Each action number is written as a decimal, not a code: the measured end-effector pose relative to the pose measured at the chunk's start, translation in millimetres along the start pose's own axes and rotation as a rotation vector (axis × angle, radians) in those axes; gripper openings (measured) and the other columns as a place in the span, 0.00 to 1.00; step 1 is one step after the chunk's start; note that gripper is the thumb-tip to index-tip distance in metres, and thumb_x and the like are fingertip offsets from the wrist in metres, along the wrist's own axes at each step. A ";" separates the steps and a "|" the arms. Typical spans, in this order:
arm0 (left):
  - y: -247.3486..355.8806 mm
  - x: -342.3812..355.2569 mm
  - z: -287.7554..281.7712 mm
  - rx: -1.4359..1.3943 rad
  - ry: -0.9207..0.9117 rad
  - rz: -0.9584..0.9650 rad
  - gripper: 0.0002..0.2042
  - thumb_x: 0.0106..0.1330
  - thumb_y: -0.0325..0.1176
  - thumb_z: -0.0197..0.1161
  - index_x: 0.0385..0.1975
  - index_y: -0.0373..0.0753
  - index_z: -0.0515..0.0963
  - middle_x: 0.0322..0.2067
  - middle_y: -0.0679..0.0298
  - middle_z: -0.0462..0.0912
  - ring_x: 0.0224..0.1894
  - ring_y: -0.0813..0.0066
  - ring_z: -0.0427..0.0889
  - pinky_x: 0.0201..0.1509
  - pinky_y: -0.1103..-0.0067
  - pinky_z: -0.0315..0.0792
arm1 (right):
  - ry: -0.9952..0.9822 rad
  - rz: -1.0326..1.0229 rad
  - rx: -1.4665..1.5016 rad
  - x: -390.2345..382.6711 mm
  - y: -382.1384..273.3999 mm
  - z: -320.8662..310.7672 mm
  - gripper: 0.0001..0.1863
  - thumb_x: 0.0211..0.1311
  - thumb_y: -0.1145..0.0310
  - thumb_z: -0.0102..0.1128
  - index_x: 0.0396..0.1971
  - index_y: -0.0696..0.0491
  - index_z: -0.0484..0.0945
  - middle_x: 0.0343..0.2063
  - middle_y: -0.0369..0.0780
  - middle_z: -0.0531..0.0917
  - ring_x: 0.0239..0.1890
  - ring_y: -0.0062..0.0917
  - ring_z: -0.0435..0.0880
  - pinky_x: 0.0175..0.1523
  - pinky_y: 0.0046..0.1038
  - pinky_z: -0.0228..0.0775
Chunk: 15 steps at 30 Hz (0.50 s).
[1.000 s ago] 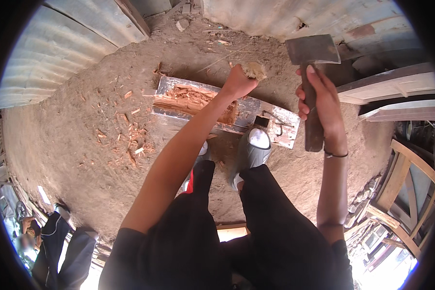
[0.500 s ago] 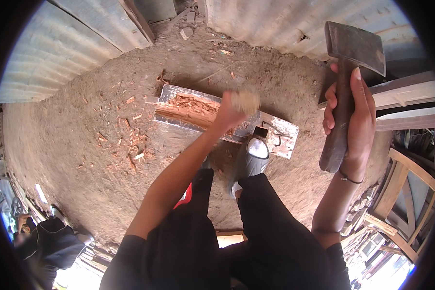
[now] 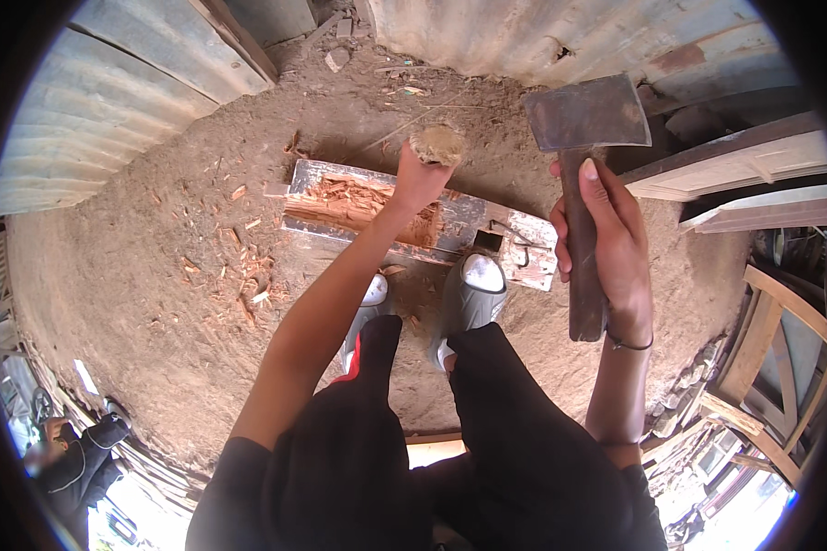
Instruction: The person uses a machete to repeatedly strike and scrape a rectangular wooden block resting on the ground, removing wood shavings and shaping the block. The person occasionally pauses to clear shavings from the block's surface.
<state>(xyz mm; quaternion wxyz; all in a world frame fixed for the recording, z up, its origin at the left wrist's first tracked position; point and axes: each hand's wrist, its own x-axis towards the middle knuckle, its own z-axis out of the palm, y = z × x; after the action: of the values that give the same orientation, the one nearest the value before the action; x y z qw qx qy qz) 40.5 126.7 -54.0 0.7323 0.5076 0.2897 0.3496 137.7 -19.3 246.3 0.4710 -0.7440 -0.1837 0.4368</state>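
Note:
My left hand [image 3: 420,182] is closed round a tan, rough-topped round wooden piece [image 3: 438,145], held above the plank; its lower part is hidden. Below lies a weathered plank [image 3: 461,219] with flaking pale paint, its left part cut into a reddish, splintered hollow [image 3: 354,204]. A square hole [image 3: 489,241] and a bent metal handle [image 3: 522,241] are at its right end. My right hand [image 3: 618,241] grips a hatchet [image 3: 586,115] by its dark wooden handle, raised to the right of the plank with its broad head at the top.
My two grey shoes [image 3: 473,298] stand at the plank's near edge. Wood chips [image 3: 253,275] lie scattered on the dirt floor to the left. Corrugated metal sheets [image 3: 138,119] border the far side. At right are panelled boards [image 3: 744,170] and a wooden frame [image 3: 772,349]. Someone sits lower left [image 3: 73,459].
The hatchet in my right hand has swung left and its head has turned. My left hand has shifted slightly left and away with the wooden piece. The other person at lower left has changed posture.

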 end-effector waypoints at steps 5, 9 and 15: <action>24.9 8.5 14.9 0.217 -0.047 0.100 0.14 0.60 0.24 0.72 0.45 0.32 0.79 0.42 0.60 0.87 0.46 0.71 0.86 0.49 0.73 0.79 | -0.030 -0.089 -0.135 1.7 10.6 -5.2 0.20 0.79 0.55 0.54 0.53 0.57 0.76 0.20 0.34 0.75 0.13 0.15 0.70 0.18 0.19 0.62; 36.6 -14.3 25.2 0.295 -0.116 0.086 0.19 0.60 0.26 0.73 0.50 0.34 0.77 0.46 0.62 0.86 0.50 0.69 0.85 0.50 0.72 0.78 | -0.034 -0.140 -0.213 -1.8 8.2 -3.2 0.16 0.77 0.59 0.58 0.49 0.58 0.75 0.21 0.34 0.76 0.16 0.14 0.72 0.20 0.20 0.64; 6.8 -29.7 -1.4 0.487 -0.213 0.478 0.12 0.60 0.25 0.71 0.44 0.34 0.82 0.41 0.62 0.88 0.44 0.72 0.87 0.46 0.74 0.79 | -0.094 -0.118 -0.189 -8.9 11.9 3.5 0.14 0.76 0.61 0.59 0.42 0.58 0.75 0.20 0.34 0.77 0.17 0.15 0.74 0.21 0.22 0.65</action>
<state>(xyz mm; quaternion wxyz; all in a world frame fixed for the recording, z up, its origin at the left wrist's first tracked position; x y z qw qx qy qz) 20.5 105.1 -46.0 0.5135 0.7541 0.1597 0.3770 128.3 -29.3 239.7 0.4144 -0.7518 -0.2896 0.4233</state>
